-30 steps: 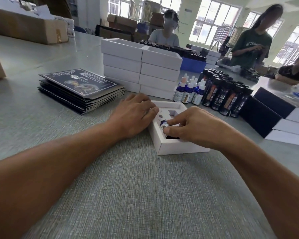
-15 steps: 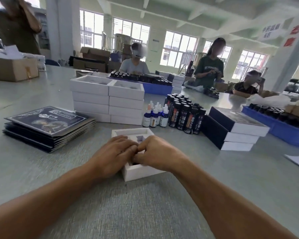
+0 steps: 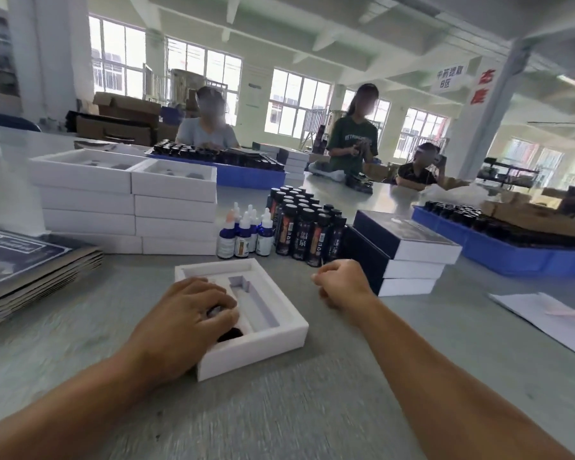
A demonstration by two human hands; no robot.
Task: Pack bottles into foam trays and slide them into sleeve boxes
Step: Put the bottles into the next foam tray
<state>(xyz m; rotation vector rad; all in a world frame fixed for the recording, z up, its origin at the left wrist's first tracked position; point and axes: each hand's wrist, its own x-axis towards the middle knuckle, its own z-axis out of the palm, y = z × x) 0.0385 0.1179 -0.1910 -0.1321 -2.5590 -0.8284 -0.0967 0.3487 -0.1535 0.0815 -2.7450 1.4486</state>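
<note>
From the head camera: one open white foam tray [image 3: 246, 322] lies on the grey table [image 3: 312, 410]. The left hand [image 3: 186, 318] rests flat across its left half, fingers straight over a dark bottle [image 3: 230, 333] seated in a slot (mostly hidden, so probably one bottle). Just right of those fingers is an empty long slot. The right hand [image 3: 341, 282] hovers right of the tray, loosely curled, holding nothing. Beyond it stand about five blue dropper bottles [image 3: 244, 235], a cluster of black bottles [image 3: 304, 224], and three stacked dark sleeve boxes [image 3: 402, 252]; beyond the left hand, two stacks of white trays [image 3: 127, 200].
</note>
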